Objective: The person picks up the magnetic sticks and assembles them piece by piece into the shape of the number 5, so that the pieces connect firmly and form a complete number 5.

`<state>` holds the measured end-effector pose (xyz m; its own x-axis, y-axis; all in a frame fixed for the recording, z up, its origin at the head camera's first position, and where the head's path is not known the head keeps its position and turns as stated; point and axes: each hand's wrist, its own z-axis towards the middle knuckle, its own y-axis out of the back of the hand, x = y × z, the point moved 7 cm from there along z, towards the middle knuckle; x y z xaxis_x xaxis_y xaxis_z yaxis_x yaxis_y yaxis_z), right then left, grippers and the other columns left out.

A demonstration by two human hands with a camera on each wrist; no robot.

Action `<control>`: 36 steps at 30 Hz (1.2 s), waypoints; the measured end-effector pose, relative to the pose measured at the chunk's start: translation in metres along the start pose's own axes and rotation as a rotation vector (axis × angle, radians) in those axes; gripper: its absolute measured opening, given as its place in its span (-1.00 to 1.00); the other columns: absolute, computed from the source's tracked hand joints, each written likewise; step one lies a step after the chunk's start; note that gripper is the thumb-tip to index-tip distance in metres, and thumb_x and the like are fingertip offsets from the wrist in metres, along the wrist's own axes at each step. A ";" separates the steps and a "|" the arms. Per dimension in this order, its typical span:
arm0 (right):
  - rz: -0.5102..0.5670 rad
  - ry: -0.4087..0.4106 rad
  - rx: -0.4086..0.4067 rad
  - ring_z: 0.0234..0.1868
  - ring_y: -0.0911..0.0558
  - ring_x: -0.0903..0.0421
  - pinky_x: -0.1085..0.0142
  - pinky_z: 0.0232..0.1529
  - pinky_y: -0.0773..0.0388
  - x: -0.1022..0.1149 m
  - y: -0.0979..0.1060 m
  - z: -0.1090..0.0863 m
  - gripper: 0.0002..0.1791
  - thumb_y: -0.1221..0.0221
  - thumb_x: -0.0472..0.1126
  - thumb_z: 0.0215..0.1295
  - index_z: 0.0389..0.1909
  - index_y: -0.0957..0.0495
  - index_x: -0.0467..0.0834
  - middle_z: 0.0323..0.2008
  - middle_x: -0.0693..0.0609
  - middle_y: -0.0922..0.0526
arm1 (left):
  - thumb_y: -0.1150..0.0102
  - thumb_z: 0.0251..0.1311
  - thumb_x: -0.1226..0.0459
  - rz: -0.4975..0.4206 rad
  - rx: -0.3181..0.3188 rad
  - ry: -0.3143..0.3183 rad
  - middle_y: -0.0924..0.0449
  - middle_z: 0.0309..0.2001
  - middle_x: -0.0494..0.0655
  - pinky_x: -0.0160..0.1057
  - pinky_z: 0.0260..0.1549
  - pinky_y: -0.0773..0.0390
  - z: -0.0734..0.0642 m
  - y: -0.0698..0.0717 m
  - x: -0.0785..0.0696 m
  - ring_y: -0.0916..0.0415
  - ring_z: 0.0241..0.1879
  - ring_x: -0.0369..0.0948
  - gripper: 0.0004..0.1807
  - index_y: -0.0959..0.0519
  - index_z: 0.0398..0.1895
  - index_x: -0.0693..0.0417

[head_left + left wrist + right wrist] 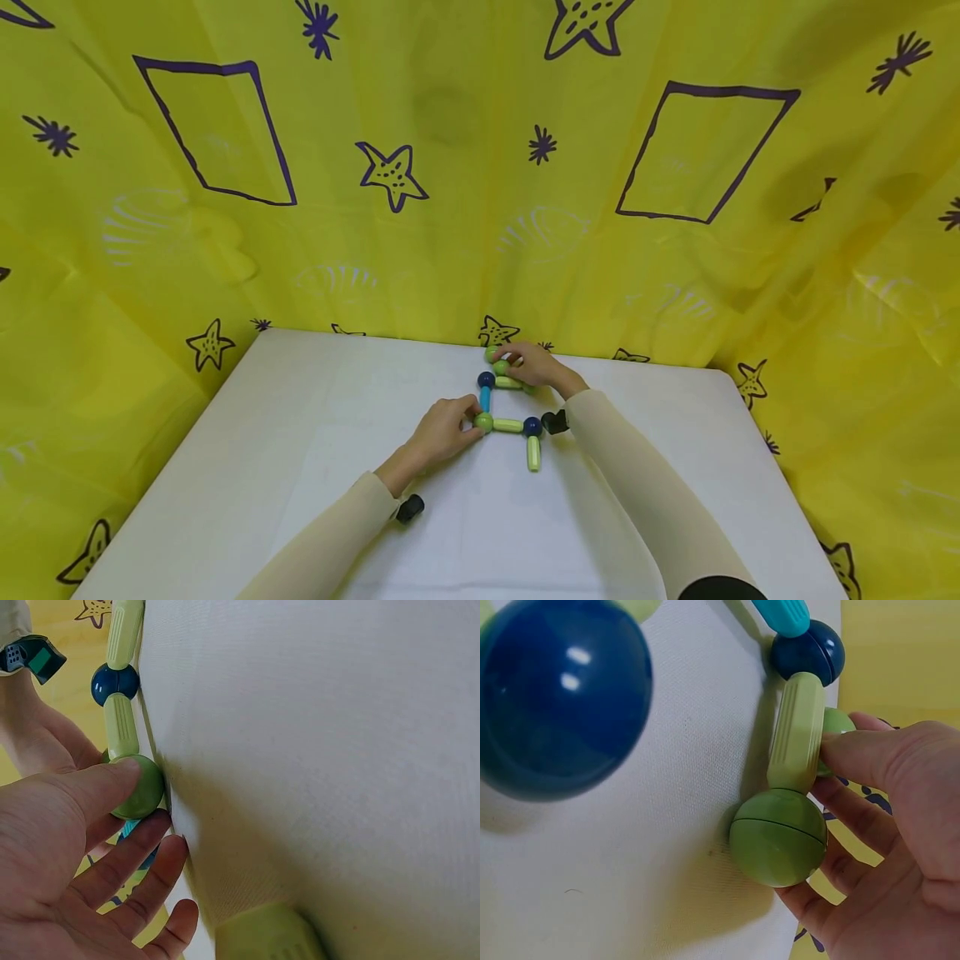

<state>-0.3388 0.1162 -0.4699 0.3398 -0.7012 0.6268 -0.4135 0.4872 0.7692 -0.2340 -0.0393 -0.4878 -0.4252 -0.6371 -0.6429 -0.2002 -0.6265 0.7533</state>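
Toward the far edge of the white worktop (352, 375) lies the ball-and-rod frame (485, 400), between my two hands. Left hand (444, 429): thumb and forefinger pinch the corner green ball (141, 793), other fingers loosely spread, nothing else held. Right hand (536, 364): partly closed, thumb and fingers pinching a far green ball (501, 367) beside the upper rod (793, 735). A second far ball (491, 354) sits right by the fingertips; view's poor there, so can't say whether I've got hold of that one too.

Doing this well, I'd judge: left pinch firm and low so the corner doesn't twist; right grip light, working from the ball, not dragging the rod. Best to bring pieces together straight along the rod's axis, frame flat, so neighbouring joints don't lift or pop apart. Mind the black wrist unit (557, 422) on my right arm, just beside the dark blue ball (532, 427).

Looks: glossy dark blue balls, green balls, thin seam on those seen close; ribbed rods, pale green except one blue rod (784, 611). Layout: second dark blue ball (486, 379), blue rod to the corner, lower rod (508, 425) across, then a near rod (534, 454) pointing back at me, near end bare. Upper rod ends at another green ball (778, 838), apparently joined.
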 end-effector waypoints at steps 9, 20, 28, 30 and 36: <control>-0.020 -0.023 -0.035 0.18 -0.59 -0.18 -0.02 0.11 -0.57 0.000 0.003 -0.004 -0.69 -0.15 -0.36 0.47 0.15 -0.64 -0.11 0.23 -0.18 -0.59 | -0.41 0.26 0.27 0.006 -0.003 -0.007 -0.72 -0.21 -0.13 -0.27 -0.29 -0.51 0.000 0.000 -0.003 -0.56 -0.31 -0.19 -0.80 -0.62 -0.12 0.05; -0.064 0.036 -0.074 0.05 -0.62 -0.17 0.01 0.03 -0.60 0.015 0.025 -0.021 -0.66 -0.17 -0.37 0.44 0.20 -0.59 -0.20 0.11 -0.24 -0.62 | -0.41 0.26 0.27 0.018 0.014 -0.006 -0.73 -0.19 -0.09 -0.18 -0.20 -0.58 0.003 0.000 -0.007 -0.62 -0.23 -0.16 -0.81 -0.62 -0.13 0.07; -0.101 0.155 -0.107 0.00 -0.65 -0.11 0.06 0.00 -0.62 0.027 0.037 -0.041 -0.69 -0.23 -0.38 0.40 0.14 -0.62 -0.19 0.06 -0.16 -0.68 | -0.42 0.25 0.27 0.040 0.003 0.004 -0.73 -0.21 -0.10 -0.09 -0.09 -0.61 0.006 0.000 -0.001 -0.65 -0.16 -0.15 -0.82 -0.61 -0.17 0.06; -0.093 0.180 -0.110 -0.01 -0.65 -0.12 0.06 -0.01 -0.63 0.028 0.037 -0.046 -0.69 -0.24 -0.40 0.39 0.12 -0.63 -0.22 0.06 -0.15 -0.68 | -0.43 0.24 0.27 0.039 0.002 0.001 -0.73 -0.22 -0.10 -0.09 -0.10 -0.61 0.007 0.000 0.000 -0.64 -0.18 -0.14 -0.82 -0.61 -0.18 0.06; -0.065 0.208 -0.122 -0.02 -0.65 -0.10 0.09 -0.03 -0.64 0.027 0.036 -0.066 -0.69 -0.26 -0.41 0.36 0.10 -0.64 -0.21 0.04 -0.11 -0.69 | -0.42 0.25 0.26 0.048 -0.002 0.005 -0.74 -0.20 -0.08 -0.10 -0.10 -0.61 0.011 0.000 0.002 -0.65 -0.18 -0.14 -0.81 -0.62 -0.16 0.07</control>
<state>-0.2887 0.1490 -0.4168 0.5338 -0.6172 0.5781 -0.2844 0.5128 0.8100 -0.2444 -0.0360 -0.4872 -0.4301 -0.6688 -0.6063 -0.1774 -0.5959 0.7832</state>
